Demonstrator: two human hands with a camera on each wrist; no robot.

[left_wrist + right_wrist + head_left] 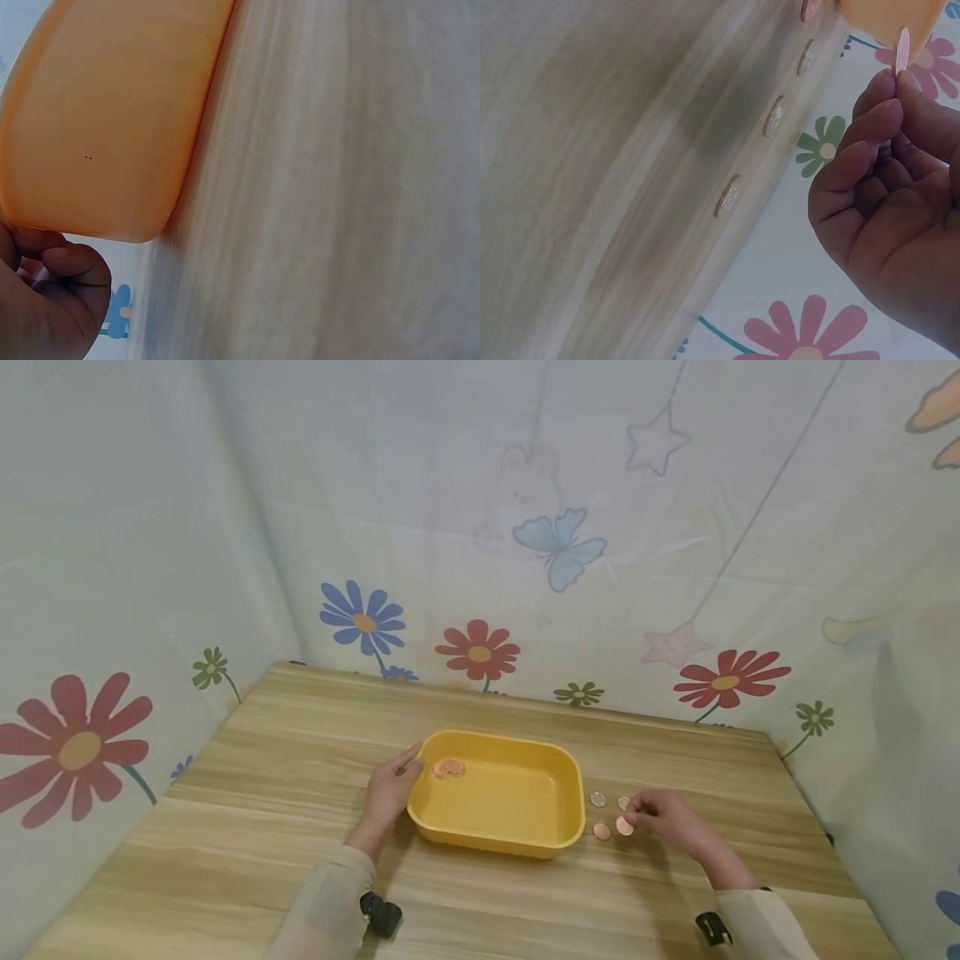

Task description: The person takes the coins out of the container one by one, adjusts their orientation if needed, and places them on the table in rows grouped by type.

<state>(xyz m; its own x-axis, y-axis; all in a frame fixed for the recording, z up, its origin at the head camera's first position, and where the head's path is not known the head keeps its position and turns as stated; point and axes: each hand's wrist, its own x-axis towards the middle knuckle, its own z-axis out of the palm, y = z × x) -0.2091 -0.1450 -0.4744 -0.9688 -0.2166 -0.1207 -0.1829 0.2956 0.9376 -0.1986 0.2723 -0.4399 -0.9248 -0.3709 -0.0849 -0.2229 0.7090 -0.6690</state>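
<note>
So the left hand (390,791) is parked against the near-left corner of a shallow yellow plastic tray with rounded corners (570,802), fingers curled round its rim, and my guess is that's just to keep the tray from sliding on the light wood-grain table (262,793). The right hand (660,814) sits on the table just right of the tray, pinching 1 small copper-coloured round coin (625,826) between thumb and fingertips. In the right wrist view that coin (902,51) stands up on edge above the fingertips (877,86), thin and flat with a pinkish copper face, lifted clear of the table. Holding it by the rim like that looks like the easy way to get a flat coin off a flat top. The loose coins on the table (600,814) lie flat in a little cluster between the tray and the right hand; I count 3 in the head view, 2 silvery and 1 coppery, while the wrist view shows 4 on edge. Inside the tray, a few copper coins (448,767) already sit at the far-left corner, touching or overlapping. Flower-print sheeting (480,652) hangs behind the table.
</note>
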